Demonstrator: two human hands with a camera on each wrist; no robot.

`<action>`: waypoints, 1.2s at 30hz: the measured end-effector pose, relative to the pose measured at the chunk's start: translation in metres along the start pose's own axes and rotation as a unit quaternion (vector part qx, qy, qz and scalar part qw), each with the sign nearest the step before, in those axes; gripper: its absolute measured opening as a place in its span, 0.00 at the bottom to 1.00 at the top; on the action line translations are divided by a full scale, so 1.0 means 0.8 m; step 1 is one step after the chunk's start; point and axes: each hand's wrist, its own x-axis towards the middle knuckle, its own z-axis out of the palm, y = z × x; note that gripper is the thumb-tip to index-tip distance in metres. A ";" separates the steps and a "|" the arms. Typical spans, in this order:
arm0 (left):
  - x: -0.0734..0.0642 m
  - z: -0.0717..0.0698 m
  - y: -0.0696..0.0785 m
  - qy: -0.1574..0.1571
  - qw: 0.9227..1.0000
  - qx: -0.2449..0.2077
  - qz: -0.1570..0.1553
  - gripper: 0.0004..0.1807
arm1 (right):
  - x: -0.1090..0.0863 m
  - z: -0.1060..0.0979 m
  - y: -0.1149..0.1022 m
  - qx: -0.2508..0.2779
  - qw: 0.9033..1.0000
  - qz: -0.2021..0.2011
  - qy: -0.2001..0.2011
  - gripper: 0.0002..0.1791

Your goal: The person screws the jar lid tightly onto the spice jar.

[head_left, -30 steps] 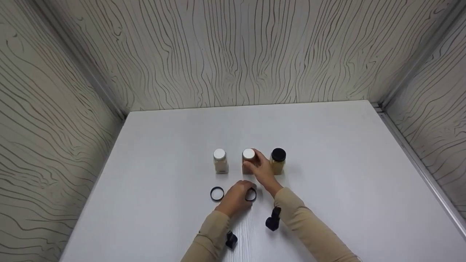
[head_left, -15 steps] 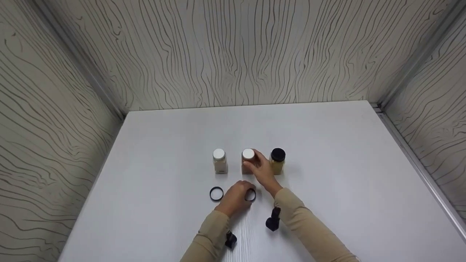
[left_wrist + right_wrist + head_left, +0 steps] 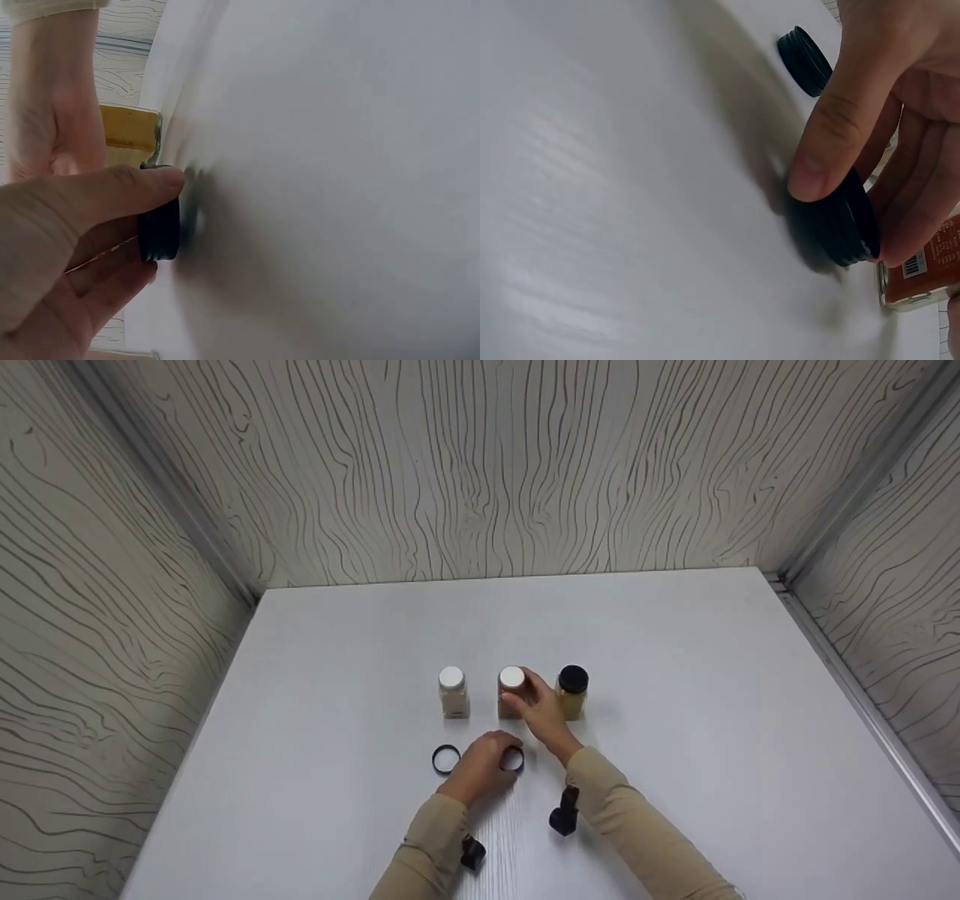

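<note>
So, tiny update: our left hand [image 3: 484, 763] has just scooted the black cap [image 3: 832, 225] a hair to the left, toward the second black cap [image 3: 433, 760], which hasn't budged. Left thumb and fingers are pinching the held cap right down near the tabletop [image 3: 322, 697]; we can't tell if it's touching. Meanwhile our right hand [image 3: 541, 711] hasn't moved, fingers curled round the reddish middle jar [image 3: 505, 707], standing upright behind the held cap. The pale jar [image 3: 454, 703] sits to its left, also white-topped; the yellow jar [image 3: 574, 704], on the right, is black-topped. Looks to us like fine-tuning where that cap sits, no jar shifting, so we'd call it partway done.
</note>
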 end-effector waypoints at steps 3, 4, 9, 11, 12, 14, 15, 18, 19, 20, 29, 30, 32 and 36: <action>0.001 -0.002 0.000 0.009 1.000 0.000 0.000 0.19 | 0.001 -0.001 0.001 0.008 1.000 0.000 -0.005 0.33; 0.001 -0.003 0.000 0.009 1.000 0.000 -0.002 0.19 | 0.001 -0.001 0.001 0.009 1.000 0.000 -0.005 0.33; 0.003 -0.005 0.000 0.006 1.000 0.003 -0.011 0.19 | 0.002 -0.001 0.002 -0.006 1.000 -0.007 0.001 0.33; 0.003 -0.006 0.000 0.005 1.000 -0.002 -0.016 0.20 | 0.002 -0.001 0.001 -0.006 1.000 -0.009 0.001 0.32; 0.003 -0.007 0.000 0.005 1.000 -0.004 -0.018 0.20 | 0.002 -0.001 0.001 -0.004 1.000 -0.008 0.002 0.32; 0.004 -0.009 0.000 0.005 1.000 -0.008 -0.021 0.21 | 0.002 -0.001 0.001 -0.001 1.000 -0.006 0.000 0.32; 0.004 -0.010 0.001 0.005 1.000 -0.009 -0.023 0.22 | 0.002 -0.001 0.001 -0.001 1.000 -0.005 0.000 0.32; 0.004 -0.014 0.002 0.000 0.999 -0.011 -0.031 0.23 | 0.002 -0.001 0.001 -0.005 1.000 -0.004 -0.003 0.33; 0.005 -0.015 0.003 -0.002 0.999 -0.011 -0.033 0.23 | 0.002 -0.001 0.001 -0.006 1.000 -0.004 -0.004 0.33; 0.005 -0.016 0.003 -0.003 0.999 -0.012 -0.034 0.23 | 0.002 -0.001 0.001 -0.007 1.000 -0.004 -0.005 0.33; 0.006 -0.020 0.001 -0.002 1.000 -0.007 -0.028 0.22 | 0.001 -0.001 0.002 -0.006 1.000 -0.009 -0.004 0.33; 0.006 -0.021 0.001 -0.005 0.999 -0.008 -0.031 0.22 | 0.001 -0.002 0.002 -0.005 1.000 -0.009 -0.004 0.33; 0.006 -0.021 0.001 -0.009 0.999 -0.012 -0.035 0.22 | 0.001 -0.002 0.002 -0.007 1.000 -0.012 -0.005 0.33; 0.006 -0.023 0.000 -0.009 0.999 -0.020 -0.035 0.22 | 0.000 -0.003 0.000 -0.002 1.000 -0.007 -0.006 0.33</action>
